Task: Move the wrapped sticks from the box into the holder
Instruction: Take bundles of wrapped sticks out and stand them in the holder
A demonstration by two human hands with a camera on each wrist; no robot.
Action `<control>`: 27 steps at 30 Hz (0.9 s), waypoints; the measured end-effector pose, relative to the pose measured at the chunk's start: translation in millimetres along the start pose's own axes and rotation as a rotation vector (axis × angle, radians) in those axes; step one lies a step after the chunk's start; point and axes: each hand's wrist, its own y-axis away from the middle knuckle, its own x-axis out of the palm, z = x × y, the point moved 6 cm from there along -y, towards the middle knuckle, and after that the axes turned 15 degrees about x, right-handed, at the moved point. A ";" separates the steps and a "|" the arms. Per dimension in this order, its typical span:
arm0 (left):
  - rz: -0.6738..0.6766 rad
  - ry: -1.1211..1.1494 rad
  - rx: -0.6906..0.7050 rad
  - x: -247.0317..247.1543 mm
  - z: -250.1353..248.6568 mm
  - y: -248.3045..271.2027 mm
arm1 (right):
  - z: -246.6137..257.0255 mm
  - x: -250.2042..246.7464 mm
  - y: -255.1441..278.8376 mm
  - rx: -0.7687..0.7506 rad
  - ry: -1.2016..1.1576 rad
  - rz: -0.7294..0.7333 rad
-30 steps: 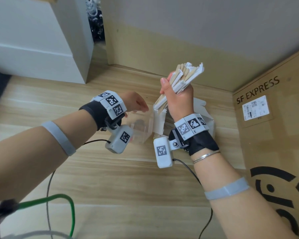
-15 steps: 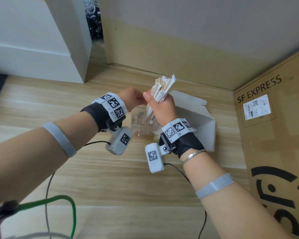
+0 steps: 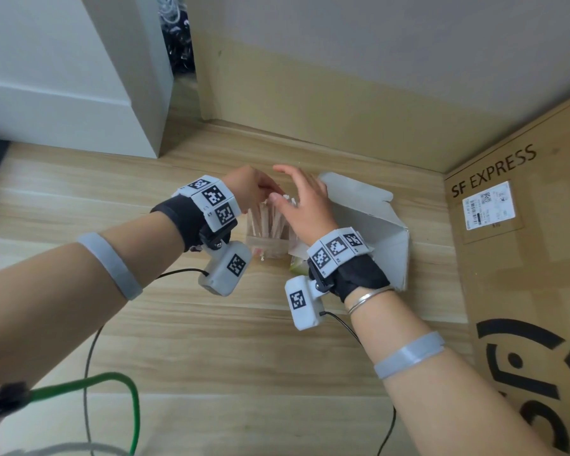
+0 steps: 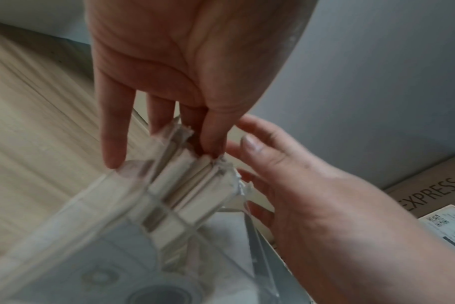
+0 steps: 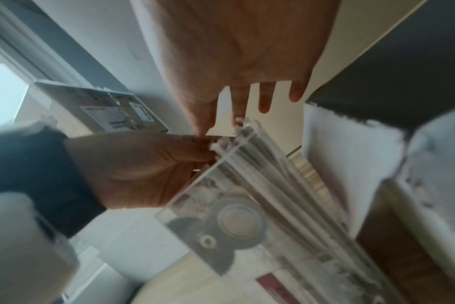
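From the head view we see the wrapped sticks (image 3: 270,218) standing in the clear holder (image 3: 265,248) on the tabletop (image 3: 211,340), the white paperboard box (image 3: 375,232) open just beside it. Our right hand (image 3: 305,205) hovers spread above the tops. Left wrist view: our left hand (image 4: 169,72), fingers straight, touches the crinkled paper ends. They look light, thin and stiff, the paper easily crushed, so we'd take them mid-bundle. Right wrist view: the holder's walls look smooth, hard, slippery.
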 end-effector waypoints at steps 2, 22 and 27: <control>-0.023 -0.010 0.030 -0.5 -3.2 -0.3 | -6.9 7.2 -1.9 0.014 0.204 0.034; -0.037 -0.171 0.098 45.5 -82.7 -23.2 | -68.8 -64.1 -6.0 0.272 0.002 -0.027; 0.068 -0.193 -0.030 73.2 -77.7 -38.9 | -85.6 -69.8 1.1 0.290 0.042 0.039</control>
